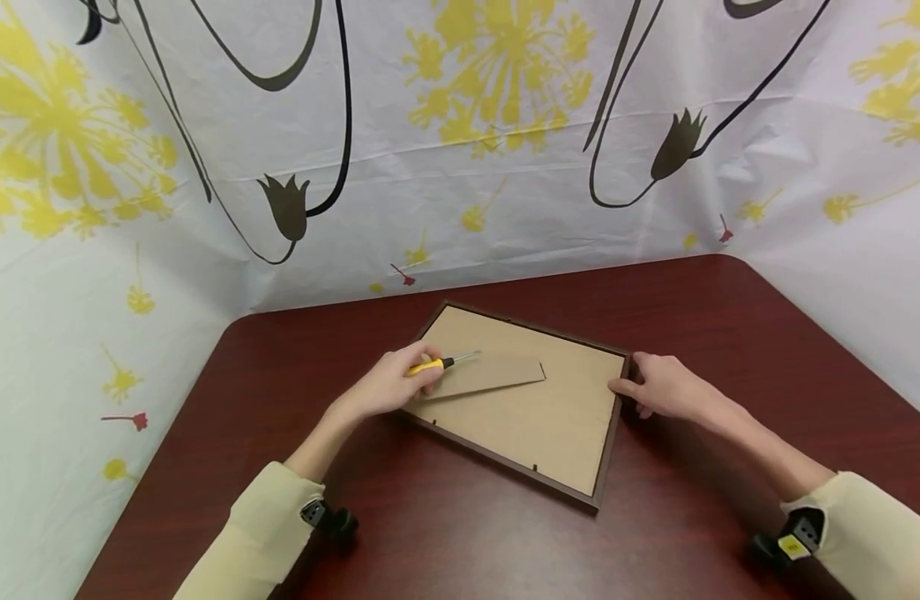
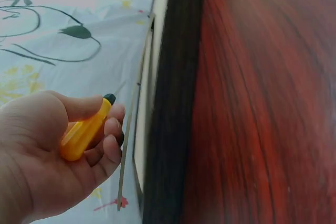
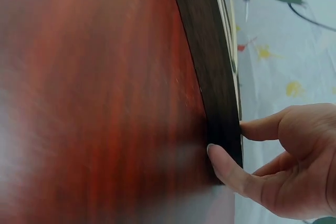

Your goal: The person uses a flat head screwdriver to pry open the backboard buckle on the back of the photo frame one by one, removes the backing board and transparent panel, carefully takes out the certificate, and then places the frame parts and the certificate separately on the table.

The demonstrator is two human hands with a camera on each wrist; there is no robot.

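A brown picture frame (image 1: 497, 457) lies face down, its tan backing board (image 1: 572, 417) upward. On that board sits a flat stand flap (image 1: 497, 372), slightly raised along its near edge. My left hand (image 1: 388, 383) holds a screwdriver (image 1: 427, 367) with a yellow handle and black collar over the flap, its thin metal shaft pointing right. In the left wrist view, thumb and fingers curl round the handle (image 2: 86, 132), and the fingertips are close to the flap's edge. My right hand (image 1: 666, 387) pinches the frame's right side near its far right corner; the right wrist view shows thumb and finger across the dark rim (image 3: 210, 61).
The frame rests on a dark red-brown wooden table (image 1: 460, 550) with rounded far corners. Behind and beside it hangs a white sheet (image 1: 400, 200) printed with yellow flowers and dark stems. Small dark tabs (image 1: 535, 467) stick up along the frame's near inner edge.
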